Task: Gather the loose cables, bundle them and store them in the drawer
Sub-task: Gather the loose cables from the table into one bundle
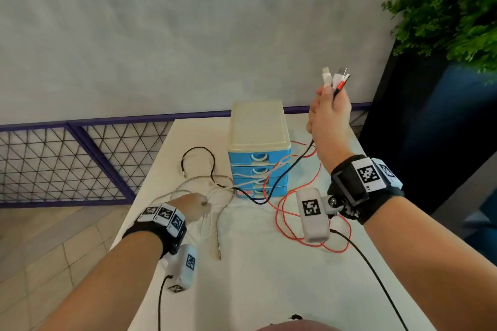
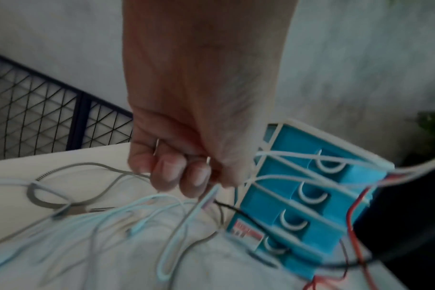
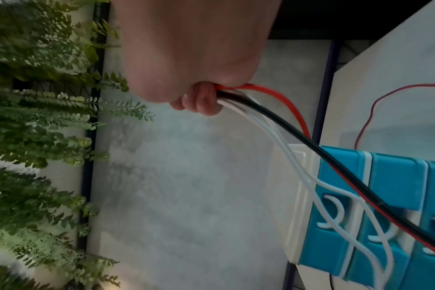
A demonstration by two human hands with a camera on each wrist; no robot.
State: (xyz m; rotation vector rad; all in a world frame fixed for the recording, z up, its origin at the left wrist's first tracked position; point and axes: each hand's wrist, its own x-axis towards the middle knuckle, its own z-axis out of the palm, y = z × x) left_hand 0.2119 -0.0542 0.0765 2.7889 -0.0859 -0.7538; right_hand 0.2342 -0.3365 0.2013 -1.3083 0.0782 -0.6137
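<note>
My right hand (image 1: 329,110) is raised above the table's right side and grips the plug ends of several cables (image 1: 336,79): red, black and white (image 3: 249,106). They trail down across the blue drawer unit (image 1: 259,166), whose drawers are all closed. The red cable (image 1: 285,223) loops on the table in front of it. My left hand (image 1: 193,205) is low on the table, fingers curled round white and grey cables (image 2: 186,219) left of the unit. A black cable (image 1: 199,158) arcs beyond it.
The white table (image 1: 269,277) ends at a purple mesh railing (image 1: 67,164) on the left and back. A dark planter with green foliage (image 1: 451,8) stands at the right. A grey metal-tipped cable (image 1: 219,234) lies near the table's middle.
</note>
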